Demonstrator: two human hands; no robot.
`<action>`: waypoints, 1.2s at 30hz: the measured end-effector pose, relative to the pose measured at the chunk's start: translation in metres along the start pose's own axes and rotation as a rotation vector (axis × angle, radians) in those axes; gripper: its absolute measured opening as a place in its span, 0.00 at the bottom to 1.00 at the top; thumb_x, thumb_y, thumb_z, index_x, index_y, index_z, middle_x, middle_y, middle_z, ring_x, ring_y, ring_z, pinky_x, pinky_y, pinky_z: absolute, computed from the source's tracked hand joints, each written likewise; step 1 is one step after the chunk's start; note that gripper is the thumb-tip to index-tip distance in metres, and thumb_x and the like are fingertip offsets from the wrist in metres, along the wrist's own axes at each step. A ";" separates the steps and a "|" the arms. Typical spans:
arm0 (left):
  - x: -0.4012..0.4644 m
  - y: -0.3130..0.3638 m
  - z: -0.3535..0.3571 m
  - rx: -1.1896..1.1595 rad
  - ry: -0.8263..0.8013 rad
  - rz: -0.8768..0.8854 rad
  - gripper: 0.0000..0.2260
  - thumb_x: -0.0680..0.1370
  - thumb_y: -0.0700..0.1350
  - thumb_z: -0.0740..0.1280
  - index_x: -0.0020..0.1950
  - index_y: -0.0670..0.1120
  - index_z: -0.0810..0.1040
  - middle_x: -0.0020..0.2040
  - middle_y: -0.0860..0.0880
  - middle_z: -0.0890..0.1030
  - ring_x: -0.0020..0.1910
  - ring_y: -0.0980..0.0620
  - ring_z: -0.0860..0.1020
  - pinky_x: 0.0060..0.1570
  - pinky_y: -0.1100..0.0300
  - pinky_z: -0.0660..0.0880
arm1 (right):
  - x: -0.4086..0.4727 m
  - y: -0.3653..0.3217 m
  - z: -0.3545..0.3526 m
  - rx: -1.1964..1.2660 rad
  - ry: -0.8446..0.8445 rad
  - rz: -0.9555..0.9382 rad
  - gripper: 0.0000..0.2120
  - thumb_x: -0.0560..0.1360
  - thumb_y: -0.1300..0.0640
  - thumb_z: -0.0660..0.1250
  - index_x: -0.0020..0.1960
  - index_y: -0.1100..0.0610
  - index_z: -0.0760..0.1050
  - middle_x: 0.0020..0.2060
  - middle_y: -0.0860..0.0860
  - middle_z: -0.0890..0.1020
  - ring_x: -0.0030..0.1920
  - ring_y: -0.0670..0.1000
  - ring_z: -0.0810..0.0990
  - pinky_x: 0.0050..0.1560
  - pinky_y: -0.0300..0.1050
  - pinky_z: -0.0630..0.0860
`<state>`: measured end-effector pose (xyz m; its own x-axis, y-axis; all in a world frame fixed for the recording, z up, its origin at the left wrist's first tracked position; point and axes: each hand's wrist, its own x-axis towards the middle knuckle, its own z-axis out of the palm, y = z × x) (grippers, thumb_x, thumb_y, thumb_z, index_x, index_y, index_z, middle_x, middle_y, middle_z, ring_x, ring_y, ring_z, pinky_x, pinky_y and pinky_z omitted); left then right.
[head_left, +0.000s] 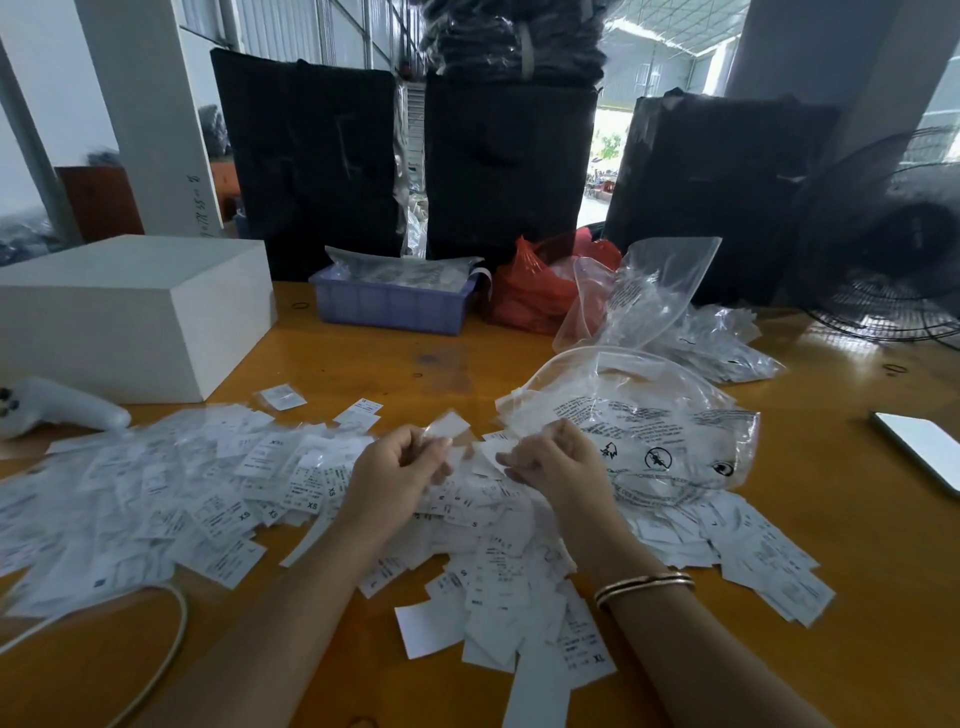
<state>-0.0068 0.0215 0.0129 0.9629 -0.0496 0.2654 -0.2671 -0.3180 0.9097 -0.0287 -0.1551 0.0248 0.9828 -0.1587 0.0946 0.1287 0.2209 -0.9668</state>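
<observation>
While our left hand (400, 460) pinches the small clear sleeve (448, 427) above the label pile (218, 488) and our right hand (550, 460) grips a white label (492, 450) just beside it, we should hold the sleeve's mouth wide; feed the label in flat, uncreased.

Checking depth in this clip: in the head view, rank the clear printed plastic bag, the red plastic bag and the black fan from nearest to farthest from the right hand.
From the right hand:
1. Clear printed plastic bag, just beside it on the right.
2. Red plastic bag, ahead near the table's back.
3. Black fan, at the far right back.
</observation>
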 end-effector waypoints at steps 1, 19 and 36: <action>-0.001 0.000 0.000 -0.007 0.008 0.000 0.10 0.79 0.50 0.64 0.43 0.46 0.78 0.36 0.55 0.83 0.32 0.61 0.78 0.31 0.71 0.74 | 0.001 -0.001 -0.001 0.024 0.027 0.006 0.09 0.75 0.73 0.58 0.43 0.60 0.69 0.39 0.55 0.81 0.41 0.54 0.84 0.39 0.41 0.78; -0.001 0.009 -0.003 -0.323 0.030 -0.149 0.08 0.73 0.42 0.72 0.48 0.55 0.80 0.40 0.54 0.84 0.38 0.61 0.82 0.33 0.69 0.74 | -0.002 0.008 0.000 -1.539 -0.253 -0.599 0.17 0.81 0.48 0.54 0.55 0.54 0.79 0.47 0.48 0.76 0.43 0.48 0.75 0.38 0.39 0.63; -0.003 0.014 -0.003 -0.553 -0.113 -0.192 0.13 0.74 0.34 0.68 0.55 0.47 0.78 0.43 0.48 0.85 0.45 0.51 0.84 0.39 0.66 0.78 | -0.013 0.013 0.001 -0.766 -0.006 -0.444 0.09 0.78 0.60 0.63 0.50 0.47 0.69 0.36 0.42 0.77 0.27 0.42 0.71 0.27 0.36 0.67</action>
<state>-0.0135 0.0204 0.0255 0.9862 -0.1497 0.0712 -0.0390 0.2080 0.9773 -0.0399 -0.1491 0.0115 0.8641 -0.0712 0.4982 0.3766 -0.5652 -0.7340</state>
